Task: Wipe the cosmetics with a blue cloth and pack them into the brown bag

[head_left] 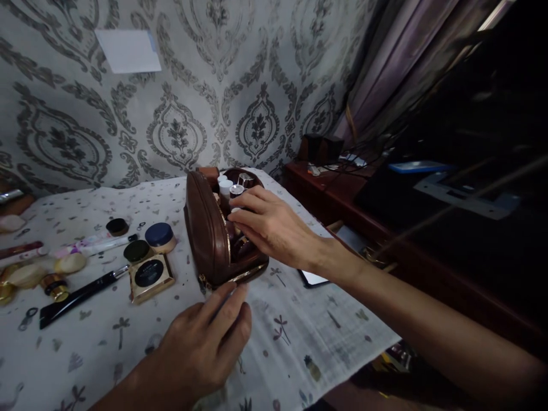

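A brown leather cosmetic bag (208, 225) stands unzipped on the table, its gold-toothed zipper edge facing me. My right hand (276, 225) reaches into its opening, with finger and thumb closed around a small silver-capped bottle (236, 190); the bottle's lower part is hidden. Beside it in the bag are a white-capped bottle (225, 186) and another shiny silver cap (246, 180). My left hand (205, 337) is at the bag's near lower edge, fingers loosely bent and a little apart, fingertips at or just short of the zipper. Nothing shows in it.
Left of the bag lie a gold compact (152, 277), a blue-lidded jar (160, 235), a dark-lidded jar (137, 251), a black tube (81, 297) and several sponges and brushes. A printed cloth (278, 337) covers the table. To the right stands a dark red wooden desk (317, 191) with cables.
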Motion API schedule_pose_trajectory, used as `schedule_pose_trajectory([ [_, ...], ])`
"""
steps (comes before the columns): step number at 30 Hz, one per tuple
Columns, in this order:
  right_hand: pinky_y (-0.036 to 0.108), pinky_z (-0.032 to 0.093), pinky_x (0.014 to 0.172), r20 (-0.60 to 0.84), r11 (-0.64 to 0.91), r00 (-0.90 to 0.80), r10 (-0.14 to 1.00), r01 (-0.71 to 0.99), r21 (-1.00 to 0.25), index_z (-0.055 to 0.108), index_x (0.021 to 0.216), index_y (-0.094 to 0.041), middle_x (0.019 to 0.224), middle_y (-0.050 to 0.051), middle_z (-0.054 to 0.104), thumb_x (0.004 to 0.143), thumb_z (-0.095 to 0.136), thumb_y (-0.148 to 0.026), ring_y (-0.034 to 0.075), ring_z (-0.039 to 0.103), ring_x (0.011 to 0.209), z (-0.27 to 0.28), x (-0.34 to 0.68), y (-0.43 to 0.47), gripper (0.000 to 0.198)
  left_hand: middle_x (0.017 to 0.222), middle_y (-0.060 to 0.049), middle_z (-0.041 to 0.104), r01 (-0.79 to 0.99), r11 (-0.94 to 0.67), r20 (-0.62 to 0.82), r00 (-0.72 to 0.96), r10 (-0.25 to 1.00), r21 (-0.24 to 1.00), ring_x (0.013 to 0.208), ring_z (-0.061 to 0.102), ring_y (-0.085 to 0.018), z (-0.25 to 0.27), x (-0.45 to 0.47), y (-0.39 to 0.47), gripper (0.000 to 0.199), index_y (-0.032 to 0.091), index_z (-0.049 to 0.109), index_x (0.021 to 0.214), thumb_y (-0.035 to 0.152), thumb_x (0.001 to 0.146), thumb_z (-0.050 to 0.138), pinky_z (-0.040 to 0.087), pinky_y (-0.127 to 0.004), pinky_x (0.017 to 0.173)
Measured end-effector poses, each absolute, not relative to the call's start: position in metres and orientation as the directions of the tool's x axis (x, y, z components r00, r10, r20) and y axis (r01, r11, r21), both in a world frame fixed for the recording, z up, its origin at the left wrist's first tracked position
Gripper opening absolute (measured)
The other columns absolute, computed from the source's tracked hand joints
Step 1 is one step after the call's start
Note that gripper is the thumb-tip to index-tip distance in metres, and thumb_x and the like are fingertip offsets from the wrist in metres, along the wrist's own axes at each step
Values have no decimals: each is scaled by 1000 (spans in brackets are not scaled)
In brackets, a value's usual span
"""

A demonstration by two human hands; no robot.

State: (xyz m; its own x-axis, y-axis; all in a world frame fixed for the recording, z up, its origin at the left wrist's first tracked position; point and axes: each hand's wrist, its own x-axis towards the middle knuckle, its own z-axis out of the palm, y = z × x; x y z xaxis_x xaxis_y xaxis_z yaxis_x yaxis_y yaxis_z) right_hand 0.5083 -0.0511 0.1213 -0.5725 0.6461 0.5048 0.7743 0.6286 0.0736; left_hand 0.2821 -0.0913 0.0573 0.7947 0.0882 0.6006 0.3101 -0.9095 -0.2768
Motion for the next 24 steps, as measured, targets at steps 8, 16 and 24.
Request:
schedule_pose_trajectory([
  [8,45,38,96,374,567,-594,712,801,192,72,94,-13,110,14,69,96,52,-16,28,52,110,118,508,-45,20,113,-15,68,338,-907,527,834,164,-253,109,61,-27,26,244,-86,31,11,63,107,7,95,35,55,-32,71],
  [16,42,39,90,321,480,-539,778,841,250,72,89,-13,113,14,67,96,52,-18,28,52,106,119,511,-43,22,110,-14,66,377,-903,524,822,223,-208,103,61,-26,19,231,-84,24,12,62,102,7,95,39,53,-31,68],
  [24,44,43,90,394,483,-529,752,848,216,74,92,-16,124,15,64,95,53,-17,30,55,110,112,517,-44,22,109,-12,66,389,-908,464,840,280,-157,102,63,-24,12,212,-79,14,14,61,101,10,93,50,53,-29,65],
])
